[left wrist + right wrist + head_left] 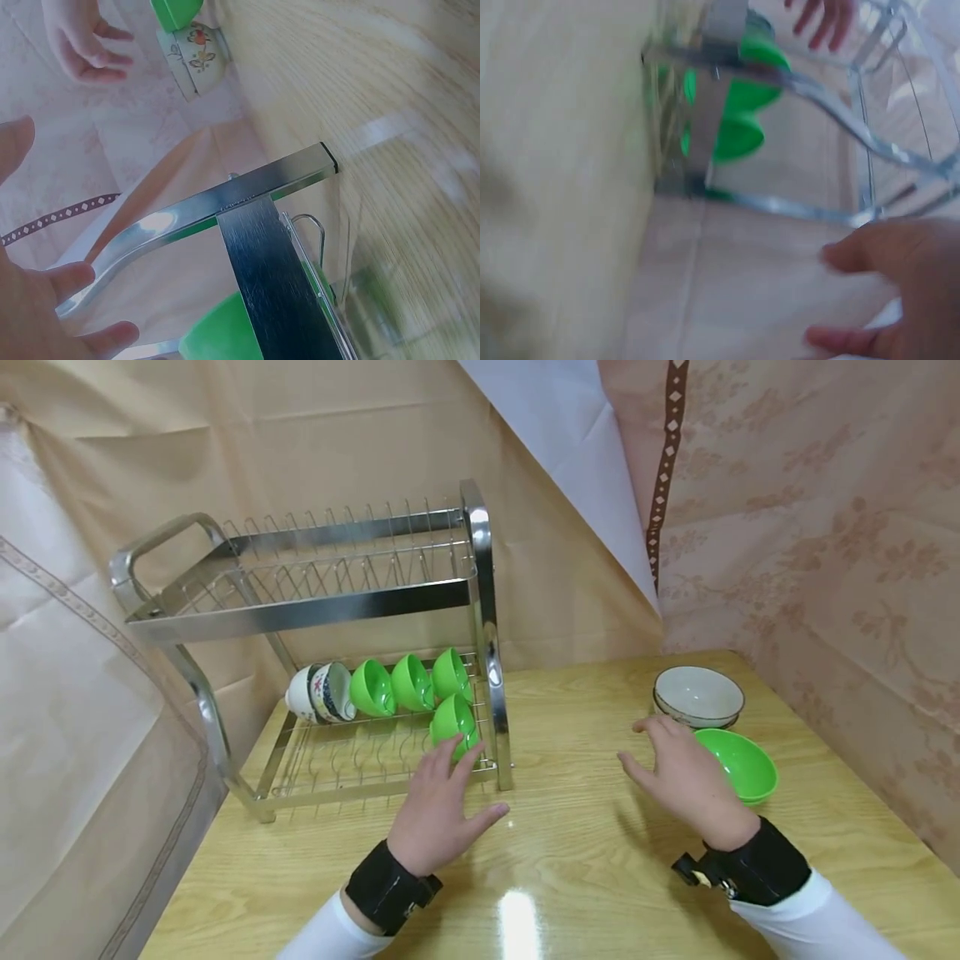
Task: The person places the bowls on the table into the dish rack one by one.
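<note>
In the head view my left hand (441, 817) is held in front of the rack's lower tier, fingers spread and holding nothing. Just beyond its fingertips a green bowl (453, 718) stands tilted on its side in the front row. Behind that, more green bowls (411, 682) lean in a row beside two patterned white bowls (333, 690). My right hand (693, 781) hovers at the right with thumb and fingers apart, nothing in its grasp. It partly covers a green bowl (742, 764) on the table; whether it touches that bowl, I cannot tell.
The two-tier metal dish rack (315, 614) stands on the left of the wooden table (570, 852). Behind the green bowl at right, stacked white bowls (699, 693) sit near the table's back corner. Cloth curtains (825, 527) hang around the table's back and sides.
</note>
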A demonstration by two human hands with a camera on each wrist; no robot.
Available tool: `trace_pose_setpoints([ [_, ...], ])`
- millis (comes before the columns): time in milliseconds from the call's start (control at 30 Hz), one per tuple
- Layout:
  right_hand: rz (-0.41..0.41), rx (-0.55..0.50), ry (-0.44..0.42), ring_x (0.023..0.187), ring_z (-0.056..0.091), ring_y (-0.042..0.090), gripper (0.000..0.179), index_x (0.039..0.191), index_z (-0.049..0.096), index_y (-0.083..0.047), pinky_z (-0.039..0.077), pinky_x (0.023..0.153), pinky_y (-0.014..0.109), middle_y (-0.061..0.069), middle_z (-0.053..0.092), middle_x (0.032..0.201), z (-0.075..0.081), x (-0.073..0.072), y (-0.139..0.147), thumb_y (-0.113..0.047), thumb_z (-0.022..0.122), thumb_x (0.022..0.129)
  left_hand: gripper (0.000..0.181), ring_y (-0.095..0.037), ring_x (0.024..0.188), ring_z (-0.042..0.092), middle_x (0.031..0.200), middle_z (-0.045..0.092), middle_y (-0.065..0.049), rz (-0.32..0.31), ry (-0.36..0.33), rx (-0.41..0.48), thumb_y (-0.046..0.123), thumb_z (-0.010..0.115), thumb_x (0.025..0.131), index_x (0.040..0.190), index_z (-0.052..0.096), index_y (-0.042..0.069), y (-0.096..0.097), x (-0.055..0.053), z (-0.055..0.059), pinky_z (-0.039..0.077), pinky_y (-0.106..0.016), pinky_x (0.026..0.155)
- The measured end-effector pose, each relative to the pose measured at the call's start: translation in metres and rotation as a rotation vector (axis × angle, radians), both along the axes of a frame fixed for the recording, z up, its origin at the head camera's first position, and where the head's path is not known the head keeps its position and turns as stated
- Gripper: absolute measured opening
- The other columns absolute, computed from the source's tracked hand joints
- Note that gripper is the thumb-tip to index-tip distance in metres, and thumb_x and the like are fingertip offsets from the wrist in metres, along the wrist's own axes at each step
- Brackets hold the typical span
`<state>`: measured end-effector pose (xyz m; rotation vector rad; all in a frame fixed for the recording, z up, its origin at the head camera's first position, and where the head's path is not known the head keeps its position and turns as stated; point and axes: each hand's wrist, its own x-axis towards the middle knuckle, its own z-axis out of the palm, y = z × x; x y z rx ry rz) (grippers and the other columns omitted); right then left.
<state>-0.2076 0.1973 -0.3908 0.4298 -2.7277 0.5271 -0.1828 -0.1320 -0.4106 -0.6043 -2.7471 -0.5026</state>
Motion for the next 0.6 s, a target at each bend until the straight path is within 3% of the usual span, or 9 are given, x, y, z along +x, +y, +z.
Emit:
trace_pose_setpoints([
  [133,-0.112,0.012,-0.048,0.084,0.055,0.04,0.043,0.106,0.054,0.012,0.05,0.063,0.051,0.029,0.056,0.096,0.007,-0.005,0.023,-0.026,0.064,0.09,0.086,-0.035,0.134,0.021,0.153,0.025,-0.017,-0.003,-0.002,0.004,0.067,0.058,0.083,0.15,0.034,0.018,0.0,0.001,0.0,0.028,-0.06,0.107],
  [200,-0.148,0.027,-0.111,0.072,0.056,0.036,0.043,0.1,0.054,0.013,0.049,0.052,0.045,0.028,0.056,0.089,0.01,-0.007,0.035,-0.028,0.063,0.09,0.085,-0.035,0.134,0.022,0.152,0.026,-0.017,-0.003,-0.001,0.001,0.066,0.058,0.084,0.15,0.035,0.018,0.001,0.001,0.0,0.029,-0.059,0.107],
  [267,-0.176,0.053,-0.211,0.059,0.053,0.029,0.038,0.085,0.055,0.005,0.044,0.042,0.038,0.02,0.056,0.075,0.011,-0.007,0.044,-0.032,0.06,0.092,0.085,-0.034,0.134,0.023,0.152,0.027,-0.017,-0.002,0.003,-0.004,0.066,0.059,0.083,0.15,0.035,0.018,0.001,0.001,0.0,0.029,-0.058,0.107],
  [400,-0.158,0.11,-0.335,0.048,0.036,0.015,0.04,0.06,0.043,-0.013,0.026,0.042,0.026,0.0,0.039,0.055,0.007,-0.008,0.054,-0.032,0.055,0.093,0.085,-0.034,0.133,0.023,0.152,0.027,-0.016,0.002,0.001,-0.012,0.066,0.059,0.083,0.15,0.035,0.019,0.001,0.002,0.0,0.03,-0.058,0.107],
  [467,-0.148,0.132,-0.336,0.048,0.029,0.013,0.043,0.055,0.036,-0.018,0.019,0.044,0.025,-0.006,0.03,0.054,0.003,-0.009,0.055,-0.028,0.054,0.093,0.085,-0.035,0.133,0.024,0.152,0.027,-0.016,-0.001,0.001,-0.01,0.067,0.058,0.083,0.149,0.036,0.018,0.001,0.003,0.0,0.031,-0.059,0.106],
  [600,-0.147,0.152,-0.296,0.046,0.026,0.011,0.041,0.053,0.034,-0.019,0.016,0.043,0.024,-0.007,0.026,0.052,-0.003,-0.013,0.054,-0.019,0.054,0.089,0.085,-0.035,0.133,0.024,0.152,0.027,-0.016,-0.004,0.007,-0.017,0.069,0.055,0.084,0.149,0.036,0.018,0.002,0.003,0.001,0.032,-0.058,0.106],
])
